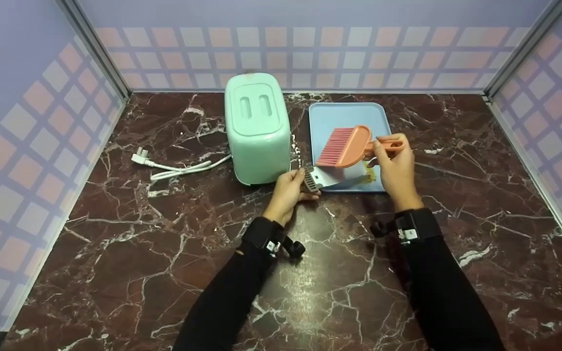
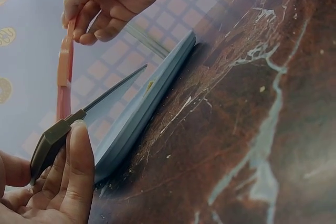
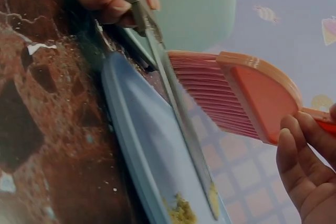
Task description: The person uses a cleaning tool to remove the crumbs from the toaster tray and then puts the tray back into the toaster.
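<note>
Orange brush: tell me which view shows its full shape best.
The head view: it shows the orange brush from bristle tips to handle end, though the right hand covers part of the handle. The right wrist view shows its bristles closer, but cuts the handle off. The left wrist view shows it nearly edge-on.

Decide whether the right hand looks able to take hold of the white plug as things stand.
Probably not: the right hand holds the orange brush, and the green appliance stands between that hand and the white plug. The left hand is nearer.
</note>
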A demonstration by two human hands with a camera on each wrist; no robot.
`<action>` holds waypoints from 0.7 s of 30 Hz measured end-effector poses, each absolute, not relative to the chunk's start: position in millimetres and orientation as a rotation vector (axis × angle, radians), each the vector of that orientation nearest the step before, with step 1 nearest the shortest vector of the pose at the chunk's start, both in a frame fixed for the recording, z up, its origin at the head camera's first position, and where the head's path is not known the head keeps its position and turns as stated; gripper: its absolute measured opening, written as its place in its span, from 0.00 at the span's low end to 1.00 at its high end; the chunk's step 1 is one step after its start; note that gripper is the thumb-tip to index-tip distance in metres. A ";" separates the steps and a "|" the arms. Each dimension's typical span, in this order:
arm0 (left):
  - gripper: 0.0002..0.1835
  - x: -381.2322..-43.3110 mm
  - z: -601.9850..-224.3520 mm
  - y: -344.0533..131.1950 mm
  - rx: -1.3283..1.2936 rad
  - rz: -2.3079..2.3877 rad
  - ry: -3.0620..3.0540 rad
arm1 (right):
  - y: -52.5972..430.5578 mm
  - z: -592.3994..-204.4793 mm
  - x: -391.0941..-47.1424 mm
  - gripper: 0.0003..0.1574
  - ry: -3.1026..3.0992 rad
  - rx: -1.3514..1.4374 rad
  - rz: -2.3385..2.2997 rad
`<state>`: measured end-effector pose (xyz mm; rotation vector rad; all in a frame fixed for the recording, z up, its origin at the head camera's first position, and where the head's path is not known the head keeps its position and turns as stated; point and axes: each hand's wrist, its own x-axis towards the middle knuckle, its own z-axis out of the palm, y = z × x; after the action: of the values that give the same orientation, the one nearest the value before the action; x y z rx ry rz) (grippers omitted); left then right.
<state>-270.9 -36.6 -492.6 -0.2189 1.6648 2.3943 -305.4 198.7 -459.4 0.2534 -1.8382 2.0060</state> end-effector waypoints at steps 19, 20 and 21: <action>0.18 -270.6 -493.5 -36.0 -0.227 2.408 1.663 | 197.5 -456.5 -302.5 0.06 -1.863 0.292 2.040; 0.18 -270.7 -493.5 -35.9 -0.226 2.411 1.663 | 197.0 -456.1 -302.3 0.06 -1.867 0.295 2.041; 0.18 -270.7 -493.9 -35.9 -0.223 2.412 1.665 | 196.5 -455.6 -301.9 0.05 -1.876 0.298 2.040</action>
<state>-270.7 -35.9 -493.9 -0.2233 1.6654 2.4125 -301.9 196.5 -455.6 0.2981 -1.8765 2.0400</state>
